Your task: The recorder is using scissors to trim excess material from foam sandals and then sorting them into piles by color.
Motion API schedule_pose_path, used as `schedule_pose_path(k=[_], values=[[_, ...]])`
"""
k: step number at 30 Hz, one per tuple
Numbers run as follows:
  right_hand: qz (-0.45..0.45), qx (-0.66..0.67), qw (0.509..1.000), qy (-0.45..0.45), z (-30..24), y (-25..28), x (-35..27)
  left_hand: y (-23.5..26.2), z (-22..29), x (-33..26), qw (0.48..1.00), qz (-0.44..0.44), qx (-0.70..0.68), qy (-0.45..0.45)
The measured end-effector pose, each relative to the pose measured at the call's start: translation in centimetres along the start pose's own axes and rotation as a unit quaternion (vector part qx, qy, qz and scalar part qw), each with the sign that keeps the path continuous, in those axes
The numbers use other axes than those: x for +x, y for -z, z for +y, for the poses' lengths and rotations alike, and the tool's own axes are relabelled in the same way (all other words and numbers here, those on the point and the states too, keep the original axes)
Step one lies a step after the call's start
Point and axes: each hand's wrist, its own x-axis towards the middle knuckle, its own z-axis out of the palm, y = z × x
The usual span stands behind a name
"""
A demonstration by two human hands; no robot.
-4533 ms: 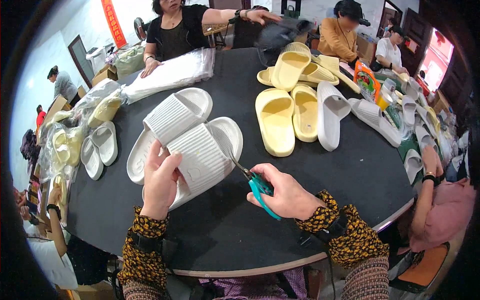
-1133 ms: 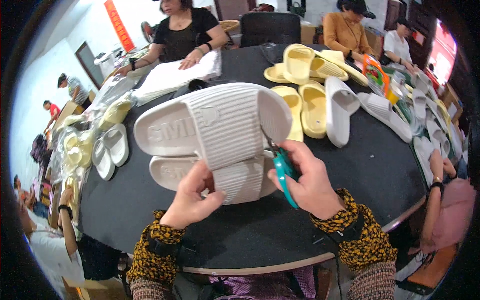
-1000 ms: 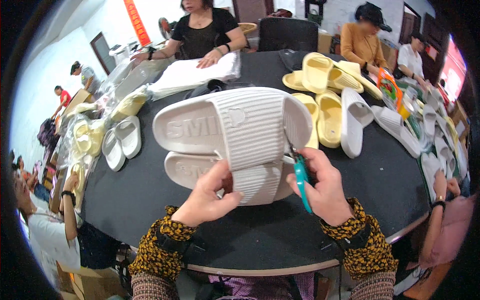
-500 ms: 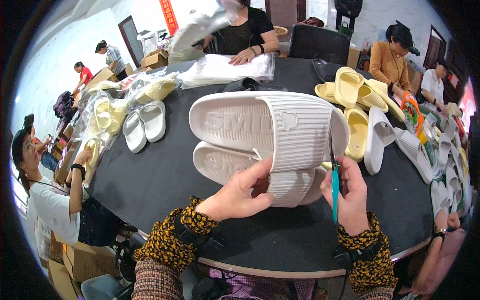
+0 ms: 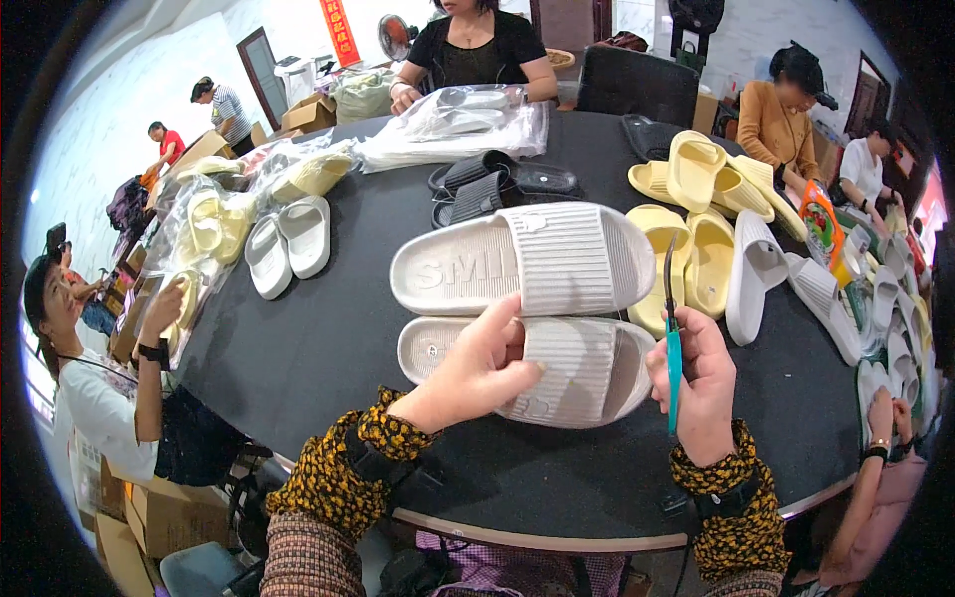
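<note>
**Slipper pair parted, snips clear**

Upper grey-white slipper (image 5: 562, 259) no longer overlaps the lower grey-white slipper (image 5: 572, 348); both are over mid-table (image 5: 328, 378). Left hand (image 5: 473, 373) pinches the lower one's strap. Right hand (image 5: 704, 388) curls round teal snips (image 5: 673, 373), 3 o'clock, blades now off the slippers: snipping there probably finished. Clear bag (image 5: 527, 111) now at 12 holds pale slippers (image 5: 466, 117); bags at 10 hold yellow slippers (image 5: 206, 224).

The left hand (image 5: 470, 376) hides part of the lower slipper (image 5: 577, 368), the right hand (image 5: 704, 403) part of the scissors (image 5: 674, 376).
</note>
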Motion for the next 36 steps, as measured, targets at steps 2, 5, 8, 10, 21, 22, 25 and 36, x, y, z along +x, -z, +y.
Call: schedule_pose_path(k=[2, 5, 8, 10, 21, 22, 25, 36], values=[[-0.002, 0.047, 0.999, -0.001, 0.2, 0.1, -0.1, 0.2, 1.1, 0.2, 0.994, 0.007, -0.025, 0.107], [-0.013, 0.011, 1.000, -0.004, 0.1, -0.1, 0.0, 0.8, -0.1, 0.2, 0.994, 0.006, -0.039, 0.102], [-0.009, 0.004, 1.000, -0.012, 0.2, -0.2, 0.0, 0.6, -0.6, 0.3, 0.991, 0.013, -0.073, 0.109], [-0.016, 0.001, 1.000, -0.006, 0.8, -0.3, 0.2, 0.5, -0.9, 0.3, 0.990, 0.017, -0.080, 0.119], [-0.036, -0.005, 0.999, 0.008, 2.2, -0.3, 0.5, 0.4, -1.7, 0.3, 0.985, -0.024, -0.057, 0.163], [-0.042, -0.016, 0.999, 0.011, 2.1, -0.4, 0.5, 0.5, -1.7, 0.3, 0.985, -0.027, -0.047, 0.163], [-0.043, -0.022, 0.999, 0.017, 2.3, -0.3, 0.5, 0.3, -0.9, 0.4, 0.983, -0.032, -0.034, 0.180], [-0.053, -0.025, 0.998, 0.016, 3.0, -0.4, 0.4, 0.4, -1.3, 0.2, 0.983, -0.026, -0.037, 0.178]])
